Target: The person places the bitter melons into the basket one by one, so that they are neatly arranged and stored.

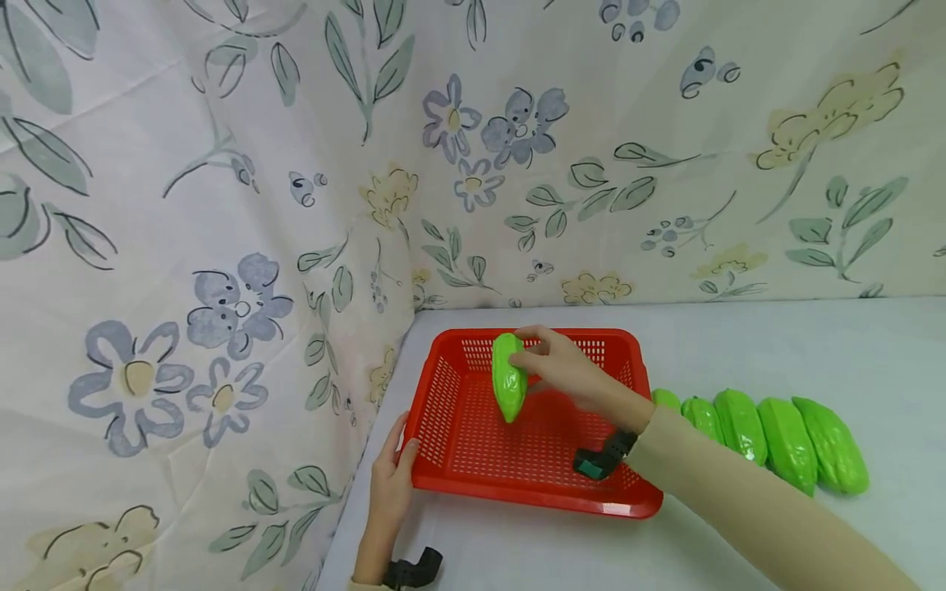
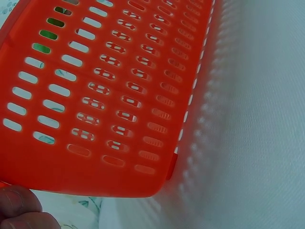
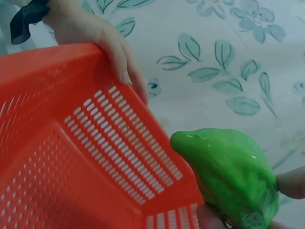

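My right hand [image 1: 565,367] pinches a glossy bright green, elongated, ridged fruit or vegetable [image 1: 508,377] between fingers and thumb, over the red plastic basket [image 1: 543,497]. Its tapered end points down in the head view; in the right wrist view the green piece [image 3: 233,174] shows close up, its exact kind unclear. My left hand [image 1: 392,476] grips the basket's left rim, thumb toward the near side. In the left wrist view, fingertips [image 2: 19,205] lie at the rim beside the slotted wall. Inside the basket, only the bare slotted floor shows.
Several similar green pieces [image 1: 787,443] lie in a row on the white tabletop [image 1: 887,361] to the right of the basket, partly hidden by my right sleeve [image 1: 739,492]. A floral cloth [image 1: 517,230] hangs behind and to the left.
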`<state>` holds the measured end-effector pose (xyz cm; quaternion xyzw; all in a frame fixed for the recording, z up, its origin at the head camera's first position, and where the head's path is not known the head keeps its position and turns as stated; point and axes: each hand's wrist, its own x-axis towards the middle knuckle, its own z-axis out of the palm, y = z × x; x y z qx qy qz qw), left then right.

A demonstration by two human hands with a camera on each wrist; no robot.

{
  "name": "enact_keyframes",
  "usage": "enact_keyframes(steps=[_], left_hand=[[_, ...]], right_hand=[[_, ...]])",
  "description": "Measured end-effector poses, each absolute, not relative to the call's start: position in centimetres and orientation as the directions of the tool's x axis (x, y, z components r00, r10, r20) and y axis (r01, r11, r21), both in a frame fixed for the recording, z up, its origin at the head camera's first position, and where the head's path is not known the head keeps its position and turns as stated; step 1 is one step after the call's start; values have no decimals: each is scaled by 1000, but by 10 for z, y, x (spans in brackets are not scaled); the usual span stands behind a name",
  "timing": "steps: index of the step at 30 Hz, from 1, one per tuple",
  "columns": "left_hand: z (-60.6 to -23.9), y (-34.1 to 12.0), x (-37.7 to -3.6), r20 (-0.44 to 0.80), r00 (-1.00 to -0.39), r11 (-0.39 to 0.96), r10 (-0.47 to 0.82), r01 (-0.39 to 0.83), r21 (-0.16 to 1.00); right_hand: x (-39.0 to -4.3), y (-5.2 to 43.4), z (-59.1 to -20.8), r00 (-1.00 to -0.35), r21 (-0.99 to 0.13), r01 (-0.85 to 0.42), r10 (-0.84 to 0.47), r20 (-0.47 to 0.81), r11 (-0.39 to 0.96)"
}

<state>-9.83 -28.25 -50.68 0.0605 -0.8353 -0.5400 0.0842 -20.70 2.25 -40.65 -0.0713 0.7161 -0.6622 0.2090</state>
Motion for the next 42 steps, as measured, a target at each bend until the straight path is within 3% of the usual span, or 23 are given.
enact_keyframes(steps=[11, 22, 42], left_hand=[[-508, -283, -98, 85, -978, 426, -192, -5, 905], [-508, -283, -98, 71, -980, 388, -186, -7, 922], [-510, -282, -98, 96, -979, 414, -178, 14, 910]], right_hand=[[-209, -40, -402, -896, -981, 194, -406, -182, 10], [-213, -65, -397, -899, -985, 169, -414, -144, -24], [-232, -78, -458, -865, -952, 295, -400, -302, 82]])
